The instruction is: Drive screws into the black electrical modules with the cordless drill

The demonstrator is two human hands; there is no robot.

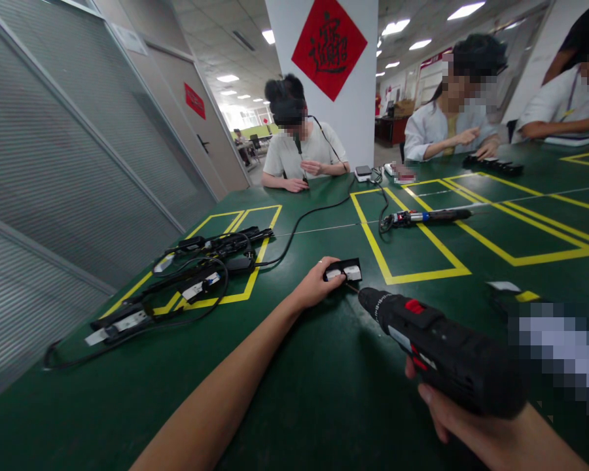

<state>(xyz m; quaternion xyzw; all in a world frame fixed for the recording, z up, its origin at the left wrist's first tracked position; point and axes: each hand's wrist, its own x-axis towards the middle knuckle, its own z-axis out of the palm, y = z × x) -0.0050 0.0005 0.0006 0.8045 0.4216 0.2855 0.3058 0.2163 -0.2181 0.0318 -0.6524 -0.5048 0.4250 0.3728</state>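
Note:
My left hand [317, 283] grips the left side of a small black block with white panels [352, 270], low over the green table or resting on it. Its exact kind is hard to make out. In my right hand [451, 405] is a black cordless drill [436, 340] with red switches, my fingers wrapped round its handle. The thin bit points left, its tip at or very near the block's front side; whether it touches cannot be told.
Black power strips with cables [196, 288] lie at left on the green table [285, 379]. An electric screwdriver [422, 217] lies beyond the drill. Co-workers sit across: one person [304, 144] holds a screwdriver, another [451, 131] handles black parts. A cable [304, 212] crosses the table.

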